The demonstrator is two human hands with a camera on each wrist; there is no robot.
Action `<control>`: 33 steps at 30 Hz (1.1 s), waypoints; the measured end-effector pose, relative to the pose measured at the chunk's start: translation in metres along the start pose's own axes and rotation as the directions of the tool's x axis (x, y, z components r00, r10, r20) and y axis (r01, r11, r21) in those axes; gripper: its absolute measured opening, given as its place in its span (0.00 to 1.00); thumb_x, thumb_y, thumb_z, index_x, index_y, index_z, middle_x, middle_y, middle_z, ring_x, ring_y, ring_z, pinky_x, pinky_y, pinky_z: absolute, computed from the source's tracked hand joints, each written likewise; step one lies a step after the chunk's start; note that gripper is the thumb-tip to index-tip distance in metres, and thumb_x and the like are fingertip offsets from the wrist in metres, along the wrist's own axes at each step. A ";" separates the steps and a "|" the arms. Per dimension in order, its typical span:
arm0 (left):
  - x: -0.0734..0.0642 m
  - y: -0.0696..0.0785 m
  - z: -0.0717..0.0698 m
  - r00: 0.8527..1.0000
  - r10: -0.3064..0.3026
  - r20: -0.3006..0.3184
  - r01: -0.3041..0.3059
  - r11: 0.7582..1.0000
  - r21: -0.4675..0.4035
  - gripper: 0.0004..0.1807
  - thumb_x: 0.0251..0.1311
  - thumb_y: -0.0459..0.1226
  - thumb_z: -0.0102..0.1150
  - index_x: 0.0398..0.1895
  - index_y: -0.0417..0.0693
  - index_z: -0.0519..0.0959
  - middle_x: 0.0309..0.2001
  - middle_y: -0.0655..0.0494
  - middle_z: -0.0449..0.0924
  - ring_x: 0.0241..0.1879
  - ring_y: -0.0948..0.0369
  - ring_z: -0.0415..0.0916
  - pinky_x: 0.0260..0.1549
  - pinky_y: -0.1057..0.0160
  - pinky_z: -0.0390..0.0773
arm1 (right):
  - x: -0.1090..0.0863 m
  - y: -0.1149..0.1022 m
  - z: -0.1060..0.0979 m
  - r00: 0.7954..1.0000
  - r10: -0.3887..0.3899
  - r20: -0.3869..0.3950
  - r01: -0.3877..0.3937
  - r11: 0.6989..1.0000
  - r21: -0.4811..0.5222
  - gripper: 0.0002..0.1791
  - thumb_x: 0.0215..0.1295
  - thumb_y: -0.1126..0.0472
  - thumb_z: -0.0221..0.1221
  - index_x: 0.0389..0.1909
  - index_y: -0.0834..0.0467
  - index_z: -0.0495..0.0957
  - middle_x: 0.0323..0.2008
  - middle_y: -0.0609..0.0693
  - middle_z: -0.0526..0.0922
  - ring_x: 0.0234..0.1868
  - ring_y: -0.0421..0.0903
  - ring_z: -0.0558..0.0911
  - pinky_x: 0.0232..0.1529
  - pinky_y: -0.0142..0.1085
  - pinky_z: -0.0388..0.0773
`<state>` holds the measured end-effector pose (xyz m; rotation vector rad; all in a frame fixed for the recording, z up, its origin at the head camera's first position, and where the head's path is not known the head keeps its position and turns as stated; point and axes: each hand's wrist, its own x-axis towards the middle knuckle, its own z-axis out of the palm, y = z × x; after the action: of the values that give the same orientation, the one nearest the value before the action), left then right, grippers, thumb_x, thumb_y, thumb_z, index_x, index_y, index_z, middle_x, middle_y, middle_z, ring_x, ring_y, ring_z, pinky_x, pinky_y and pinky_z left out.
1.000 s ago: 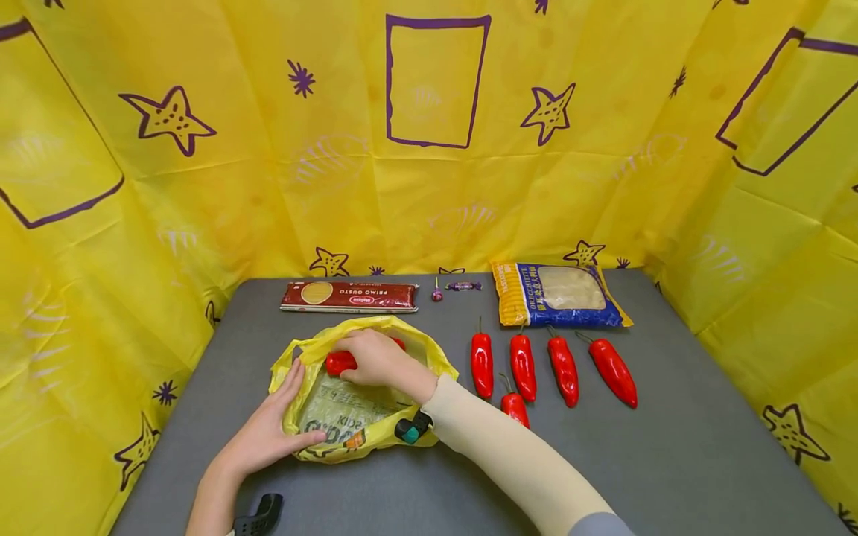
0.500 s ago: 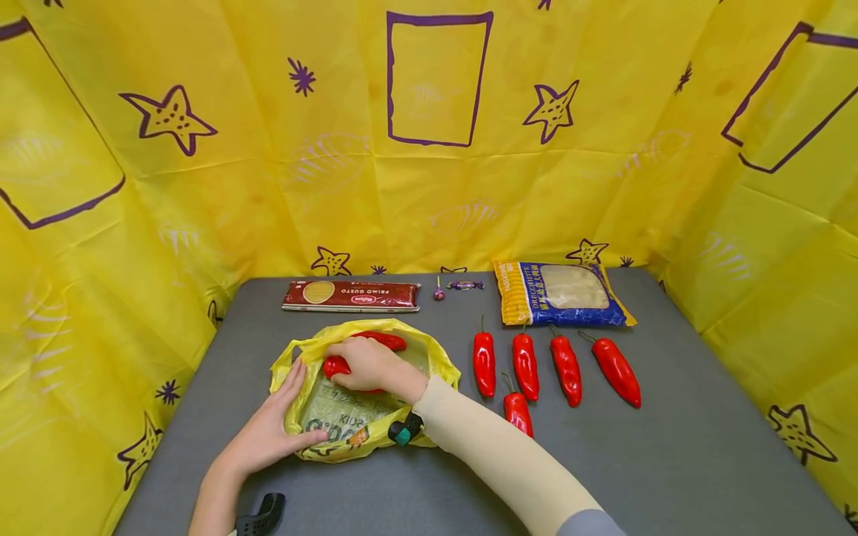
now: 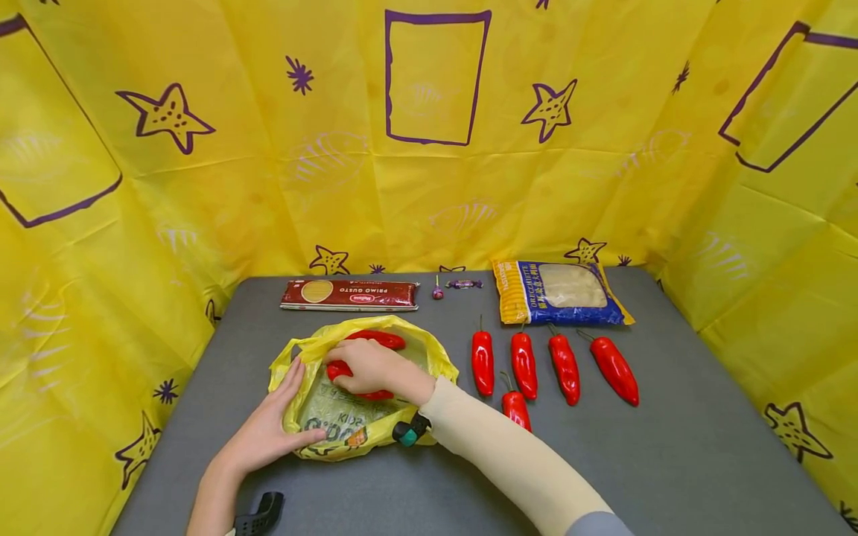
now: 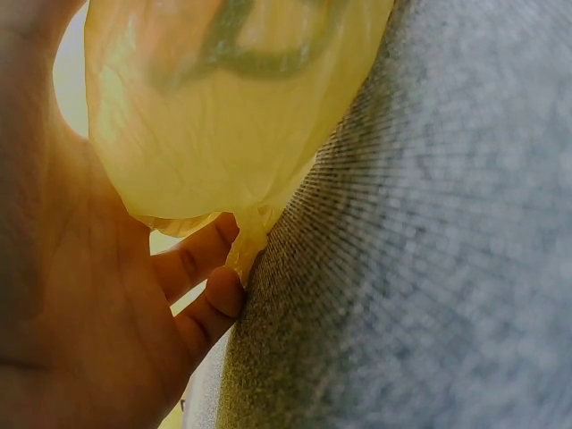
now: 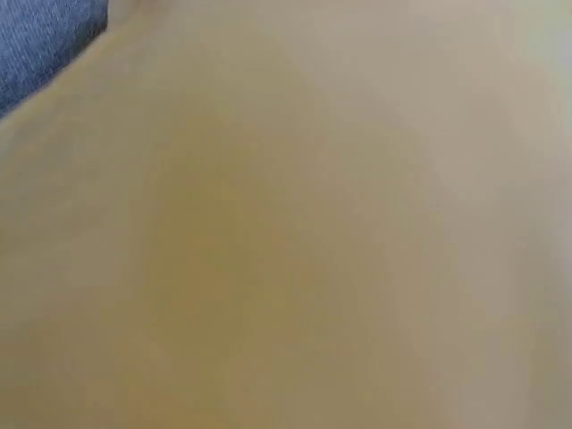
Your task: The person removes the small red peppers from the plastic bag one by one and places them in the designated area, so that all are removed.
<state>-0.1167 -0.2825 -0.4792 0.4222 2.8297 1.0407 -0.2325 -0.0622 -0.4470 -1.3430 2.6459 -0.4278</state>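
Observation:
In the head view, a yellow plastic bag [image 3: 392,444] lies with its mouth spread wide. My left hand [image 3: 264,432] rests along its left side, fingers straight on the rim and thumb over the near edge. The left wrist view shows the bag's yellow film [image 4: 223,134] beside the hand's fingers. Inside the bag, my right hand [image 3: 372,366] grips a red chili pepper [image 3: 338,370], covering its middle. Another red chili pepper [image 3: 378,339] lies just behind it in the bag. The right wrist view is a blur of pale film.
Several red peppers [image 3: 523,365] lie to the right of the bag. Behind stand a dark red pasta pack [image 3: 358,295], a lollipop [image 3: 438,293], a purple wrapped candy [image 3: 464,284] and a blue-and-yellow orecchiette bag [image 3: 563,294]. Yellow patterned cloth walls surround the grey table [image 3: 670,461].
My right hand has shifted slightly toward me within the bag with its pepper, uncovering the other pepper behind. The left hand has stayed in place.

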 end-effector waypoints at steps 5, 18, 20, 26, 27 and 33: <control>0.000 0.000 -0.001 1.000 0.000 0.001 0.000 1.000 0.002 0.66 0.58 0.56 0.76 0.87 0.42 0.43 0.87 0.43 0.35 0.81 0.29 0.44 0.68 0.21 0.57 | -0.015 -0.001 -0.011 1.000 -0.005 -0.005 0.005 1.000 0.016 0.22 0.75 0.52 0.64 0.67 0.49 0.82 0.63 0.42 0.85 0.65 0.39 0.80 0.69 0.37 0.76; -0.001 -0.001 -0.001 1.000 -0.010 0.004 0.010 1.000 0.006 0.66 0.59 0.57 0.75 0.88 0.44 0.41 0.87 0.42 0.34 0.80 0.28 0.43 0.67 0.20 0.56 | -0.072 0.008 -0.042 0.957 -0.014 -0.291 0.072 0.979 0.190 0.21 0.74 0.55 0.66 0.64 0.54 0.83 0.61 0.48 0.86 0.62 0.45 0.83 0.65 0.37 0.79; -0.001 -0.001 -0.001 1.000 -0.009 0.003 0.009 1.000 0.006 0.66 0.59 0.57 0.75 0.88 0.45 0.41 0.87 0.42 0.33 0.80 0.28 0.42 0.67 0.20 0.56 | -0.082 0.012 -0.045 0.931 0.008 -0.366 0.080 0.971 0.225 0.21 0.73 0.55 0.67 0.64 0.54 0.83 0.60 0.47 0.87 0.59 0.45 0.84 0.62 0.39 0.81; 0.000 -0.001 -0.001 1.000 -0.004 0.000 0.004 1.000 0.001 0.67 0.58 0.56 0.75 0.87 0.43 0.41 0.87 0.41 0.34 0.80 0.28 0.42 0.68 0.19 0.55 | -0.112 0.023 -0.051 0.839 0.090 -0.537 0.101 0.943 0.317 0.20 0.70 0.57 0.69 0.60 0.56 0.85 0.57 0.50 0.87 0.33 0.42 0.82 0.36 0.39 0.85; 0.000 -0.001 -0.001 1.000 -0.004 0.002 0.004 1.000 0.001 0.67 0.59 0.56 0.75 0.87 0.43 0.41 0.87 0.41 0.33 0.80 0.28 0.42 0.68 0.19 0.55 | -0.118 0.025 -0.052 0.825 0.110 -0.555 0.099 0.938 0.332 0.19 0.70 0.57 0.69 0.60 0.56 0.85 0.56 0.51 0.87 0.31 0.41 0.81 0.34 0.38 0.85; 0.000 0.000 0.000 1.000 -0.005 0.007 0.005 1.000 0.000 0.66 0.59 0.56 0.75 0.87 0.43 0.41 0.87 0.42 0.33 0.81 0.28 0.42 0.67 0.19 0.55 | -0.155 0.041 -0.054 0.753 0.253 -0.607 0.033 0.907 0.419 0.19 0.69 0.58 0.70 0.59 0.55 0.86 0.56 0.49 0.88 0.29 0.38 0.82 0.33 0.32 0.83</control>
<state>-0.1169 -0.2826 -0.4790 0.4172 2.8225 1.0364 -0.1860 0.0958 -0.4087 -1.0049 2.8520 -1.5959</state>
